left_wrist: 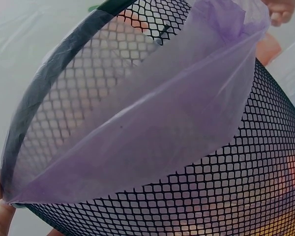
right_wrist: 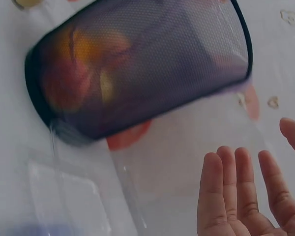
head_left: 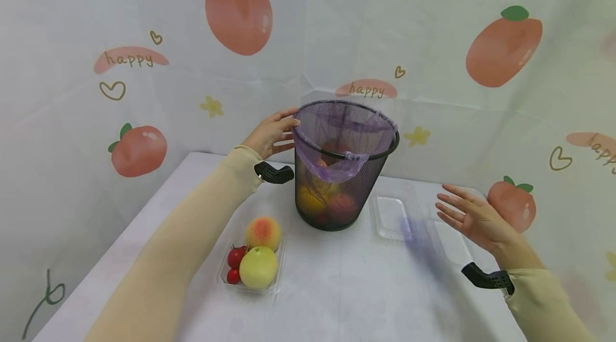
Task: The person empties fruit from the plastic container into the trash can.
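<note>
A black mesh wastebasket (head_left: pixel 353 181) with a purple plastic bag (head_left: pixel 337 168) lining it stands at the table's middle, leaning slightly right. Several fruits (head_left: pixel 327 200) show through its mesh, yellow and reddish, their kinds blurred. At the basket's left rim my left hand (head_left: pixel 275 133) grips the edge; in the left wrist view its fingertips (left_wrist: pixel 1 219) lie by the rim where the bag folds over. My right hand (head_left: pixel 474 219) hangs to the right of the basket, fingers extended and apart from everything. The right wrist view shows that hand (right_wrist: pixel 243 201) palm up with nothing in it.
At front left a clear plastic tray (head_left: pixel 281 278) holds a peach (head_left: pixel 263 233), a yellow-green pear-like fruit (head_left: pixel 259 267) and small red fruits (head_left: pixel 233 276). Clear trays (head_left: pixel 392 216) lie right of the basket. A printed cloth backdrop (head_left: pixel 308 26) hangs behind.
</note>
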Motion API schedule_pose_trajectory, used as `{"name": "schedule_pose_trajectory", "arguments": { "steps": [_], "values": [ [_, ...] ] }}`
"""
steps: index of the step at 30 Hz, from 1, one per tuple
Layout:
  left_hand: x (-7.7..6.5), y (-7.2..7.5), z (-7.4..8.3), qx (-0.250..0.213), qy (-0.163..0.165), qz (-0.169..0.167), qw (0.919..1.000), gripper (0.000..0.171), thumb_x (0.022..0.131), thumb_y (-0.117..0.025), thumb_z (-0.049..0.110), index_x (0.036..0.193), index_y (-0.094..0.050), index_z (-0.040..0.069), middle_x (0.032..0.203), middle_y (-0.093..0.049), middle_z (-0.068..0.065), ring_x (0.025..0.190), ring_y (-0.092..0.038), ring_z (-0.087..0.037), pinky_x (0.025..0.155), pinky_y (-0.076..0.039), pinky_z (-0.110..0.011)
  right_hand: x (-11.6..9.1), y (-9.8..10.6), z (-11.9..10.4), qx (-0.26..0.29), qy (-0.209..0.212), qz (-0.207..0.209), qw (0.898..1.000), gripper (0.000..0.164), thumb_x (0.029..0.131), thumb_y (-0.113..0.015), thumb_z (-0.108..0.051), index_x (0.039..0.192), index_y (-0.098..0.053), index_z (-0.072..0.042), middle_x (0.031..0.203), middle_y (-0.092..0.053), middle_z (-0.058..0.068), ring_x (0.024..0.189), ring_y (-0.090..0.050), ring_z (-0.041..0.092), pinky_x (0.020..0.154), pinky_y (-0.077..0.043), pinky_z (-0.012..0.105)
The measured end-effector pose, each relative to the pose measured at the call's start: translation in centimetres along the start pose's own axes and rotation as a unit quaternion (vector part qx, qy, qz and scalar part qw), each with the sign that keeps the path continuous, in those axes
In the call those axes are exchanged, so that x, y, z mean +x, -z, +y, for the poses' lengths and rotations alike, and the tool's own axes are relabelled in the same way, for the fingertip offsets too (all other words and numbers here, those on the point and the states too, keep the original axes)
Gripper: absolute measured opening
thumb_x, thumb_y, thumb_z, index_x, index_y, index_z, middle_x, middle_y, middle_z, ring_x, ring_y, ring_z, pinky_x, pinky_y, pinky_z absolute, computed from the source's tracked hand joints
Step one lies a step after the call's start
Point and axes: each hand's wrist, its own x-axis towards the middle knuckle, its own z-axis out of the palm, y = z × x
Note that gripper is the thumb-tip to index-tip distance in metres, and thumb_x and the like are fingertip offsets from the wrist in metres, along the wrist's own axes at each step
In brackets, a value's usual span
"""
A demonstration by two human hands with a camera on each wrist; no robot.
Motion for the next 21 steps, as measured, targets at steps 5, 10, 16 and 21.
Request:
{"name": "schedule_pose_trajectory", "arguments": {
  "steps": [5,10,16,21],
  "values": [
    [-0.1,0.0,0.0,0.001,0.001,-0.001,1.0000,0.046,0.096,-0.061,0.021,0.139,-0.050,0.033,0.118,-0.054,-0.002,0.108,-0.056,-0.020,0.101,-0.048,-0.038,1.2,-1.9,0.9,-0.035,0.002,-0.018,0.999,0.046,0.105,-0.022,0.000,0.133,-0.057,-0.011,0.127,-0.061,0.005,0.116,-0.062,0.022,0.100,-0.048,0.032],
    [-0.1,0.0,0.0,-0.002,-0.001,-0.001,1.0000,0.046,0.096,-0.061,0.021,0.139,-0.051,0.033,0.117,-0.054,-0.002,0.110,-0.055,-0.021,0.101,-0.048,-0.038,2.1,-3.7,1.9,-0.058,-0.008,-0.017,0.998,0.042,0.105,-0.027,0.000,0.132,-0.058,-0.012,0.123,-0.060,0.005,0.115,-0.062,0.021,0.099,-0.049,0.032],
    [-0.1,0.0,0.0,-0.004,-0.001,-0.003,1.0000,0.046,0.096,-0.061,0.021,0.139,-0.051,0.033,0.119,-0.054,-0.002,0.116,-0.053,-0.024,0.102,-0.047,-0.039,3.3,-5.9,3.4,-0.102,-0.033,0.009,0.994,0.037,0.104,-0.035,-0.002,0.126,-0.061,-0.017,0.119,-0.061,0.003,0.110,-0.064,0.016,0.097,-0.050,0.030],
    [-0.1,0.1,0.0,-0.003,0.000,-0.004,1.0000,0.046,0.096,-0.061,0.021,0.139,-0.050,0.033,0.120,-0.054,-0.002,0.116,-0.053,-0.024,0.102,-0.047,-0.039,4.3,-7.5,4.9,-0.136,-0.056,0.029,0.989,0.032,0.103,-0.041,-0.003,0.123,-0.060,-0.019,0.116,-0.062,0.001,0.107,-0.065,0.014,0.096,-0.051,0.030]
  ]
}}
